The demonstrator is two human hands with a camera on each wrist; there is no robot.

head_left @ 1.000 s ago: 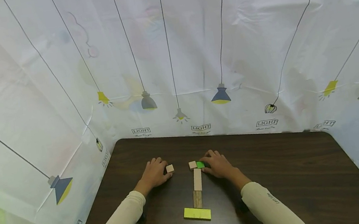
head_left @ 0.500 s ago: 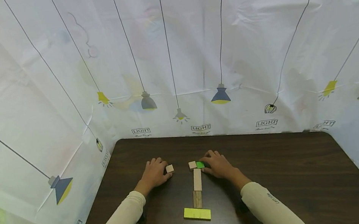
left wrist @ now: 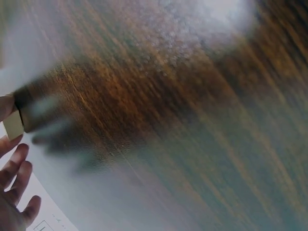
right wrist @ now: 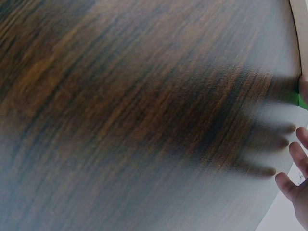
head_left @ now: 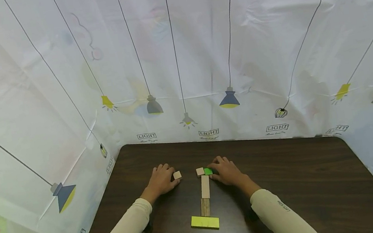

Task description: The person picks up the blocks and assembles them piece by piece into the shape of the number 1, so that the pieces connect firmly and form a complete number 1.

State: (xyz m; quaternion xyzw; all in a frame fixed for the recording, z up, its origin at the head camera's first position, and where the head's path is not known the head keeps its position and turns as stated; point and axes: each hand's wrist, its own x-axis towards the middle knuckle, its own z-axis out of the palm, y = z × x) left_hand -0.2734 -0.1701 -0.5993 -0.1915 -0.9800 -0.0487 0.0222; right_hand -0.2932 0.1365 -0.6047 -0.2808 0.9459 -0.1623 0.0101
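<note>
Wooden stem looked mostly laid out: left hand (head_left: 159,180) pinched a small cube (head_left: 177,175), right hand (head_left: 228,171) gripped the green block (head_left: 208,171), neither yet placed.

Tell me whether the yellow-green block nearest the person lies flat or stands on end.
Flat. The yellow-green block lies with its broad face up on the table, crosswise at the near end of the dark wooden piece.

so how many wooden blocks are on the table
6. A small cube at the left hand, a green block under the right hand, a cube beside it, then two planks and a yellow-green block. Hands may hide more.
</note>
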